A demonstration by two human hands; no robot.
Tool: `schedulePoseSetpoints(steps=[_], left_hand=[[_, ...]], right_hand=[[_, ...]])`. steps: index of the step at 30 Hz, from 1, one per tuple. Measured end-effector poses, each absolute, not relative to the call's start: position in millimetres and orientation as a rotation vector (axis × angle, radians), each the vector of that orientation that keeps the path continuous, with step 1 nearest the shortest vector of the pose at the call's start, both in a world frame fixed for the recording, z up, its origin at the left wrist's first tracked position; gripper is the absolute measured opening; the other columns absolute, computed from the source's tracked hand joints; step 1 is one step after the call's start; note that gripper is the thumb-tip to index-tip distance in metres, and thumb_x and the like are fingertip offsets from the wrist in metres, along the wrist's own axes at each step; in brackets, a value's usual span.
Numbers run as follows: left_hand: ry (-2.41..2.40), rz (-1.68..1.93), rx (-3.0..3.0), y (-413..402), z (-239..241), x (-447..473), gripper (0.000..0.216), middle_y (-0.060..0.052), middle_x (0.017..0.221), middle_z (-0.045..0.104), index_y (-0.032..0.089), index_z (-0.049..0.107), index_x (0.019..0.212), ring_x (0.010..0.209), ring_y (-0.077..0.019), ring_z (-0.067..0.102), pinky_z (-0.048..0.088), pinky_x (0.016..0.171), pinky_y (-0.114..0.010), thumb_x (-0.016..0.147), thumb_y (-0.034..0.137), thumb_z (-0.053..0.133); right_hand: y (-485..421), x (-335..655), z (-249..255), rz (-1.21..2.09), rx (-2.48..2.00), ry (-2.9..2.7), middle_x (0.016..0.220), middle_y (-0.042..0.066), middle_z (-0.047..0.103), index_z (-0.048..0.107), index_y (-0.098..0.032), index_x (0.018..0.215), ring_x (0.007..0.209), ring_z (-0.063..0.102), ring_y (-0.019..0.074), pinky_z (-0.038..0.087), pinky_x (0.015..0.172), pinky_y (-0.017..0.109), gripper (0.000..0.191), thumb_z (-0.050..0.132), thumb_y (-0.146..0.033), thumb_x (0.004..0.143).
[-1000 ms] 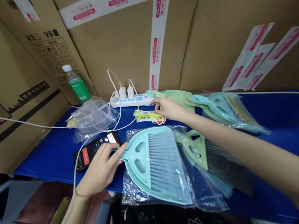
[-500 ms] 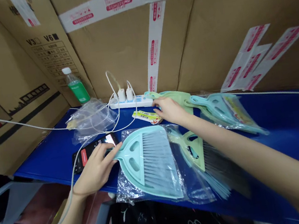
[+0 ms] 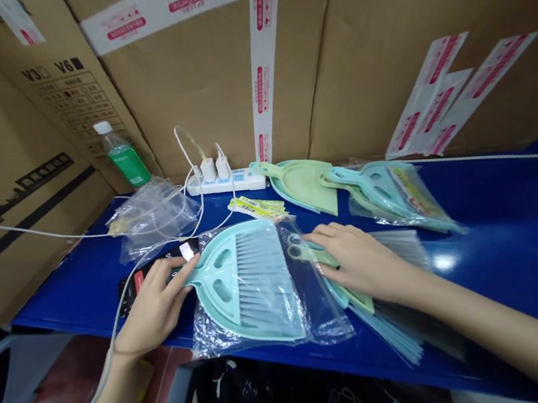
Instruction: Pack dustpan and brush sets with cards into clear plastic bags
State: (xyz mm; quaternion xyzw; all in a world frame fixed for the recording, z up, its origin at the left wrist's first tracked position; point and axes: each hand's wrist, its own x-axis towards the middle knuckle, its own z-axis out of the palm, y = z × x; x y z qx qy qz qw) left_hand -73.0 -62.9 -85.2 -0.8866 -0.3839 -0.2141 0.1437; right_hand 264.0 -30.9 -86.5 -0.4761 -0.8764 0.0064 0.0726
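Note:
My left hand point(image 3: 150, 307) pinches the handle of a light blue dustpan point(image 3: 251, 285) that lies with a brush in a clear plastic bag at the front of the blue table point(image 3: 504, 220). To its right, my right hand point(image 3: 358, 259) lies with fingers stretched flat on a green brush point(image 3: 343, 291). That brush rests on top of other bagged brushes. A yellow label card point(image 3: 255, 206) lies behind the dustpan, apart from both hands.
A black phone point(image 3: 135, 285) with a cable lies under my left fingers. A white power strip point(image 3: 226, 182), a green-labelled bottle point(image 3: 123, 157) and crumpled clear bags point(image 3: 154, 212) sit at the back left. A green dustpan point(image 3: 306, 182), bagged blue dustpans point(image 3: 394, 193) and cardboard boxes point(image 3: 355, 67) stand behind.
My right hand has left the label card at the back and come down onto the green brush. The blue dustpan has slid a little left with my left hand.

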Motion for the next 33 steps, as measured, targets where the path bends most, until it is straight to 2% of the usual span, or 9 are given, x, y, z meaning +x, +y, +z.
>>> schedulePoseSetpoints(steps=[8,12,14,16,20,24,28,31,33], left_hand=[[-1.083,-0.602,-2.561,-55,-83,-60,0.059,-0.011,0.109,0.057,0.025,0.025,0.151,0.098,-0.0242,0.056,0.051,0.082,-0.037,0.095,0.014,0.038],[-1.087,-0.602,-2.513,-49,-79,-53,0.06,-0.012,0.109,0.056,0.025,0.023,0.152,0.098,-0.0247,0.055,0.05,0.082,-0.037,0.095,0.013,0.039],[-1.077,-0.6,-2.501,-45,-76,-50,0.06,-0.011,0.108,0.056,0.025,0.023,0.152,0.095,-0.0241,0.055,0.05,0.081,-0.037,0.095,0.012,0.039],[-1.052,-0.604,-2.486,-41,-72,-46,0.061,-0.011,0.108,0.056,0.026,0.021,0.152,0.093,-0.0235,0.054,0.05,0.079,-0.037,0.095,0.012,0.039],[-1.021,-0.628,-2.465,-34,-70,-41,0.062,-0.012,0.108,0.055,0.026,0.021,0.152,0.094,-0.0242,0.053,0.049,0.079,-0.038,0.095,0.012,0.039],[-1.026,-0.625,-2.528,-31,-74,-35,0.062,-0.011,0.109,0.055,0.026,0.021,0.152,0.094,-0.0238,0.054,0.05,0.079,-0.038,0.095,0.012,0.04],[-0.998,-0.629,-2.587,-32,-79,-27,0.06,-0.011,0.11,0.056,0.026,0.023,0.151,0.099,-0.0238,0.055,0.051,0.082,-0.039,0.095,0.011,0.04],[-0.941,-0.677,-2.537,-39,-79,-22,0.06,-0.011,0.114,0.057,0.028,0.03,0.148,0.11,-0.026,0.053,0.049,0.09,-0.043,0.093,0.011,0.047],[-0.85,-0.695,-2.49,-46,-78,-18,0.055,-0.009,0.115,0.059,0.031,0.043,0.141,0.112,-0.0258,0.052,0.047,0.093,-0.042,0.091,0.011,0.054]], right_hand=[[-25,299,-94,0.181,-1.287,-2.528,0.113,0.015,0.068,0.06,-0.015,0.121,0.102,0.064,0.0312,0.054,0.083,0.049,0.041,0.049,-0.021,0.083],[-31,301,-75,0.157,-1.163,-2.26,0.107,0.014,0.068,0.059,-0.017,0.113,0.101,0.064,0.03,0.053,0.085,0.048,0.029,0.047,-0.028,0.089],[-36,292,-63,0.233,-1.133,-2.087,0.098,0.011,0.067,0.058,-0.021,0.102,0.093,0.065,0.0256,0.054,0.082,0.043,0.019,0.043,-0.027,0.092],[-39,281,-57,0.539,-1.144,-2.023,0.086,0.007,0.065,0.052,-0.022,0.097,0.076,0.066,0.0213,0.056,0.069,0.037,0.013,0.044,-0.03,0.093],[-34,267,-68,1.293,-1.122,-1.806,0.08,0.001,0.06,0.038,-0.019,0.114,0.061,0.064,0.0169,0.055,0.056,0.033,0.037,0.051,-0.043,0.088],[-30,266,-83,1.656,-1.032,-1.551,0.078,-0.002,0.059,0.037,-0.02,0.117,0.061,0.062,0.0139,0.056,0.056,0.029,0.059,0.067,-0.053,0.078],[-33,265,-89,1.767,-1.011,-1.5,0.086,0.002,0.067,0.04,-0.021,0.115,0.062,0.062,0.014,0.052,0.051,0.026,0.068,0.075,-0.057,0.07],[-36,266,-92,1.719,-1.013,-1.464,0.097,0.007,0.069,0.041,-0.021,0.116,0.076,0.067,0.0185,0.054,0.061,0.03,0.066,0.073,-0.059,0.072],[-37,267,-93,1.697,-1.016,-1.438,0.103,0.009,0.069,0.042,-0.022,0.117,0.086,0.068,0.0219,0.056,0.069,0.034,0.066,0.073,-0.06,0.073]])
